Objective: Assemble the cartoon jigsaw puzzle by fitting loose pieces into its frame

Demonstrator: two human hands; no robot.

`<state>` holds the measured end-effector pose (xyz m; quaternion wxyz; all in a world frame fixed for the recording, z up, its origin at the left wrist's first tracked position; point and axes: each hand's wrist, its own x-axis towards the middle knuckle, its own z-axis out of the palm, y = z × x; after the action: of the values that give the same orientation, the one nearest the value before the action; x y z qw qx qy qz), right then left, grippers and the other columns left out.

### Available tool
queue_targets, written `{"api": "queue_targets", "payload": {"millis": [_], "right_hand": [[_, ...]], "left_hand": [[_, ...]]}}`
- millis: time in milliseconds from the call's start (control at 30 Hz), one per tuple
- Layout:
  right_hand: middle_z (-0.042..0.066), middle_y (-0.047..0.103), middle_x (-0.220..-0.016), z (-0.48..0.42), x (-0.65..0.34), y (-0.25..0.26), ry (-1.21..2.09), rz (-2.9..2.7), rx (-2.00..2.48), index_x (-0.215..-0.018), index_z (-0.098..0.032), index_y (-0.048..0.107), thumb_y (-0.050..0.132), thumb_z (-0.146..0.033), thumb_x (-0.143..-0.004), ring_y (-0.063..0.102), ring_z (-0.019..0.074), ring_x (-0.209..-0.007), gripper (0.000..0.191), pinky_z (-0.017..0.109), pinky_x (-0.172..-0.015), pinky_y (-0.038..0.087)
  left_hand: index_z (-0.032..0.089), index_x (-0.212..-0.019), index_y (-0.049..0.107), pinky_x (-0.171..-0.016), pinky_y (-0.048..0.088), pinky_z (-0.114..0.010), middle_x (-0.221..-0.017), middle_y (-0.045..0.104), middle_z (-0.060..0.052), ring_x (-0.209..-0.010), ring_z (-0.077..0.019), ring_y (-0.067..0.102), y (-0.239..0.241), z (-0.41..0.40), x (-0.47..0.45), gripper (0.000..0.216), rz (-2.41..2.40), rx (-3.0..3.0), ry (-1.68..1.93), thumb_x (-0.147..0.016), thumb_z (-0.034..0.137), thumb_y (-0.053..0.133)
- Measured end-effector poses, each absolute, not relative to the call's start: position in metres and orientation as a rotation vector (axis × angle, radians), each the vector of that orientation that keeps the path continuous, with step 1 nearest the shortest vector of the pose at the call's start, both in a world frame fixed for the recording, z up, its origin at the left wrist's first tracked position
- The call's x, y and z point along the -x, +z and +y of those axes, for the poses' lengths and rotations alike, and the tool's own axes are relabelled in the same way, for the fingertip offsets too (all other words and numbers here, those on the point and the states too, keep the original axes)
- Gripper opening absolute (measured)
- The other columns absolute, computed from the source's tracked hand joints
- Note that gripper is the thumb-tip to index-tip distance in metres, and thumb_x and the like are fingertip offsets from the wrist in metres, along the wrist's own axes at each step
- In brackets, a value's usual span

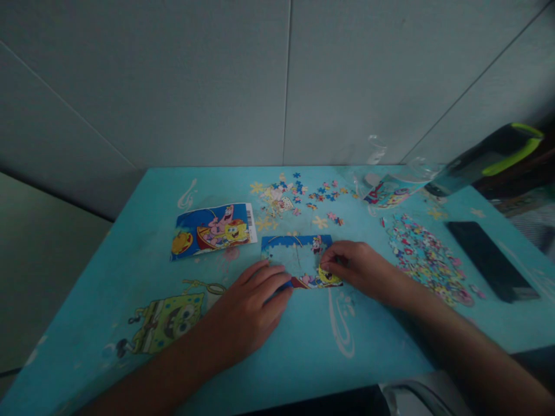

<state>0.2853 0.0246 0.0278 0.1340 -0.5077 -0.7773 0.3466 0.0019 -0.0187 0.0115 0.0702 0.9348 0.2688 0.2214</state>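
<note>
A partly assembled jigsaw puzzle (281, 241) lies flat on the table, its blue border joined around an open middle. My left hand (258, 303) lies over its lower left corner, fingers stretched out and pressing lightly. At the puzzle's right side, above a yellow cartoon figure, my right hand (353, 267) pinches thumb and forefinger together on a puzzle piece (323, 266), mostly hidden by the fingertips. Left of the puzzle is a picture card (212, 230) with the same boat scene. Loose puzzle pieces (299, 188) are scattered behind it.
A larger heap of mixed pieces (427, 254) spreads beside my right forearm, with a dark phone (489, 260) to its right. At the back right lie a clear plastic container (394, 190) with a cartoon label and a dark bottle (481, 159). A wall (217, 86) borders the table's far edge.
</note>
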Motion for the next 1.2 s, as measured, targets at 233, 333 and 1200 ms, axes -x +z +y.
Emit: {"api": "queue_targets", "payload": {"millis": [233, 333, 1200], "right_hand": [[0.001, 0.071, -0.087, 0.025, -0.284, 0.025, 0.834, -2.386, 1.431, -0.092, -0.022, 0.072, 0.067, -0.024, -0.093, 0.064, 0.0142, -0.076, 0.005, 0.026, -0.07, 0.046], [0.0, 0.071, -0.088, 0.024, -0.282, 0.025, 0.828, -2.374, 1.472, -0.091, -0.022, 0.069, 0.068, -0.025, -0.093, 0.064, 0.0142, -0.075, 0.004, 0.026, -0.069, 0.046], [0.006, 0.064, -0.119, 0.021, -0.309, 0.037, 0.737, -2.475, 1.365, -0.11, -0.026, 0.068, 0.078, -0.028, -0.087, 0.063, 0.0241, -0.11, 0.024, 0.04, -0.097, 0.052]], "left_hand": [[0.012, -0.12, 0.068, -0.112, 0.049, -0.056, -0.126, 0.066, -0.014, -0.127, -0.0287, 0.057, 0.011, -0.019, -0.001, 0.028, 0.823, -2.796, 0.638, -0.094, 0.008, 0.056], [0.013, -0.12, 0.068, -0.111, 0.05, -0.055, -0.125, 0.067, -0.013, -0.126, -0.0284, 0.058, 0.012, -0.019, -0.001, 0.028, 0.818, -2.798, 0.64, -0.095, 0.009, 0.055], [0.013, -0.137, 0.058, -0.112, 0.047, -0.062, -0.141, 0.058, -0.017, -0.136, -0.033, 0.051, -0.005, -0.006, 0.012, 0.038, 1.275, -2.812, 0.548, -0.102, 0.025, 0.053]]}}
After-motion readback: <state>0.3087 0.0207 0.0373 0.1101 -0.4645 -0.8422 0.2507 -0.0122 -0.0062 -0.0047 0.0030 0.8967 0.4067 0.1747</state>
